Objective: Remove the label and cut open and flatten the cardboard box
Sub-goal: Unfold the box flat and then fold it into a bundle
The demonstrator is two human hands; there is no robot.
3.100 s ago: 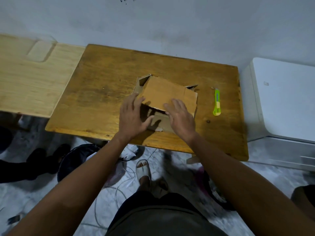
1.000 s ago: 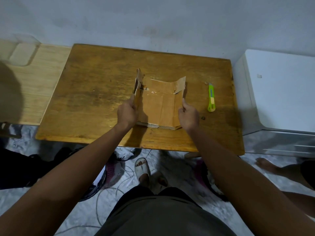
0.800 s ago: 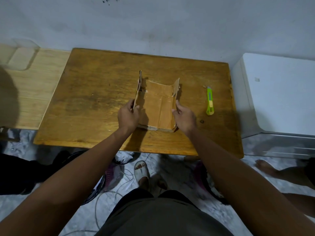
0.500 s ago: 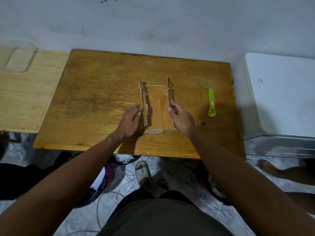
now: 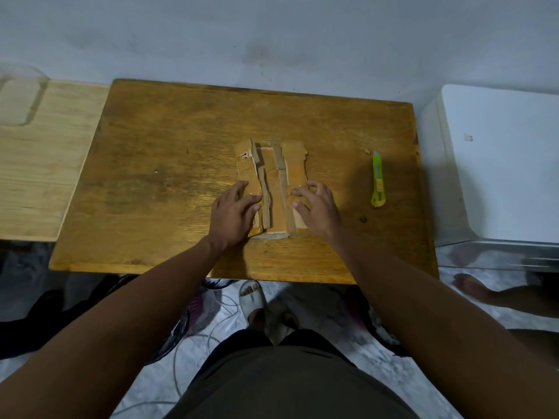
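Observation:
The brown cardboard box (image 5: 273,182) lies cut open and nearly flat in the middle of the wooden table (image 5: 169,182), its two side panels folded outward. My left hand (image 5: 234,211) presses palm-down on the left panel with fingers spread. My right hand (image 5: 316,208) rests on the right panel, fingers slightly curled. Neither hand grips anything. A green and yellow utility knife (image 5: 378,181) lies on the table to the right of the box, apart from both hands. No label can be made out.
A lighter wooden table (image 5: 39,164) adjoins on the left. A white appliance (image 5: 499,164) stands at the right. Below the table edge are my foot in a sandal (image 5: 252,300), cables, dark bags and another person's bare foot (image 5: 472,287).
The side panels, held upright half a second ago, are now pushed outward and down flat. Both hands went from pinching the panel edges to pressing on top of them.

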